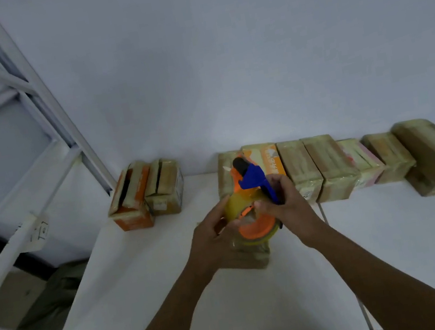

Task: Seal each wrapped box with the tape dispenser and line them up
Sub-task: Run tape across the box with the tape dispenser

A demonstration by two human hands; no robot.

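So we're mid-seal here. Our right hand (pixel 284 202) has its fingers (pixel 275 183) wrapped tight round the blue handle of the tape dispenser (pixel 248 182). Our left hand (pixel 211 235) cups the yellow roll, fingers curled on it, and too blurry to say if it's pinching the loose end. The dispenser's held just above the wrapped box (pixel 253 257) on the tabletop (pixel 143 279), in front of the row of boxes (pixel 333 167) along the wall. Next, we reckon: get the tape end down on the box, pull across, then slide it into the row.
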